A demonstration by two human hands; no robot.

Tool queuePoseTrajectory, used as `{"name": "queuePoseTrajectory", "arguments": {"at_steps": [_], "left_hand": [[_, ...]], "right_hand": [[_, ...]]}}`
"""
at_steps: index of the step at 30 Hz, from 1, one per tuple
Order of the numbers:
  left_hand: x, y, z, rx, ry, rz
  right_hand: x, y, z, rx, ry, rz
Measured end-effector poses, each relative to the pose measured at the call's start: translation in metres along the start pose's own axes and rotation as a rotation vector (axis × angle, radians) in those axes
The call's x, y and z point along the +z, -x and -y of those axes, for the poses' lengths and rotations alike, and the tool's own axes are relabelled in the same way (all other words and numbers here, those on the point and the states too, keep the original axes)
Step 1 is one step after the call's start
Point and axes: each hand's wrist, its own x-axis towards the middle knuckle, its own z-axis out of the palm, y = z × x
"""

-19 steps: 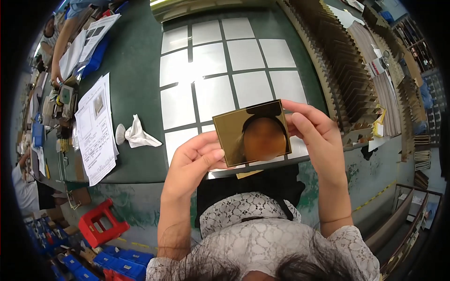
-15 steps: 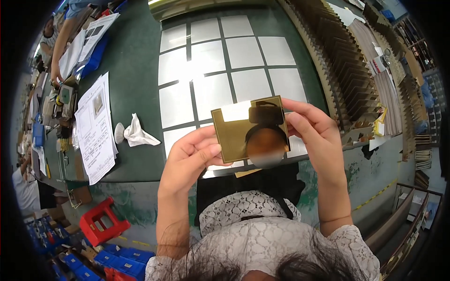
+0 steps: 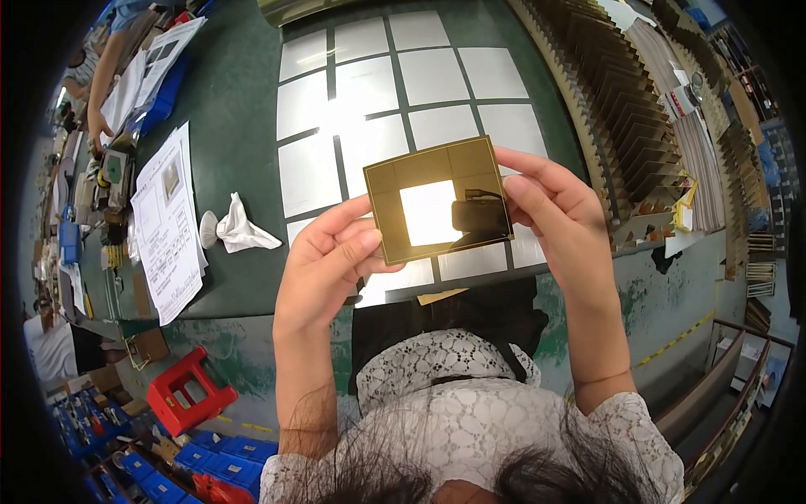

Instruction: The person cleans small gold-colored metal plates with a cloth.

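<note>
A thin, rectangular gold mirror-like plate (image 3: 424, 172) is held up in front of me, tilted so that it reflects a bright light patch and dark shapes. My left hand (image 3: 329, 265) pinches its left edge near the lower corner, thumb in front and fingers partly behind. At the right edge, my right hand (image 3: 558, 206) grips it between thumb and fingers. Below and beyond the plate, rows of pale, shiny rectangular sheets (image 3: 432, 76) lie on the green tabletop (image 3: 227, 101). The held plate hides some of them.
Left of the sheets lie a crumpled white cloth (image 3: 242, 225) and printed papers (image 3: 168, 235). On the right stands a long rack of upright dark plates (image 3: 617, 109). A red stool (image 3: 189, 391) and blue bins (image 3: 227, 462) are on the floor side. A co-worker's hand (image 3: 99, 126) shows at far left.
Both hands have raised the gold plate a little and moved it slightly left. Its tilt has changed, and the round orange-brown reflection has given way to a bright square patch.
</note>
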Motion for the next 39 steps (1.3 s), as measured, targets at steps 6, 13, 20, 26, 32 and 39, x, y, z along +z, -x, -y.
{"name": "queuePoseTrajectory", "arguments": {"at_steps": [6, 13, 20, 26, 32, 39], "left_hand": [[-0.002, 0.002, 0.000, 0.014, 0.006, -0.001], [0.005, 0.004, -0.003, 0.005, -0.021, -0.033], [0.010, 0.005, 0.000, 0.015, -0.032, -0.079], [0.012, 0.004, 0.000, 0.024, -0.087, -0.063], [0.008, 0.004, 0.003, -0.015, -0.096, -0.089], [0.001, -0.001, 0.006, -0.045, -0.064, 0.035]], "right_hand": [[0.003, 0.000, 0.003, 0.015, 0.003, 0.001], [0.004, 0.000, 0.002, 0.011, -0.014, 0.013], [0.000, 0.004, 0.001, 0.014, -0.046, -0.019], [-0.001, 0.007, 0.000, -0.019, -0.027, -0.031], [0.004, 0.014, 0.007, -0.056, 0.033, -0.039], [-0.002, 0.017, 0.006, -0.066, 0.017, -0.034]]}}
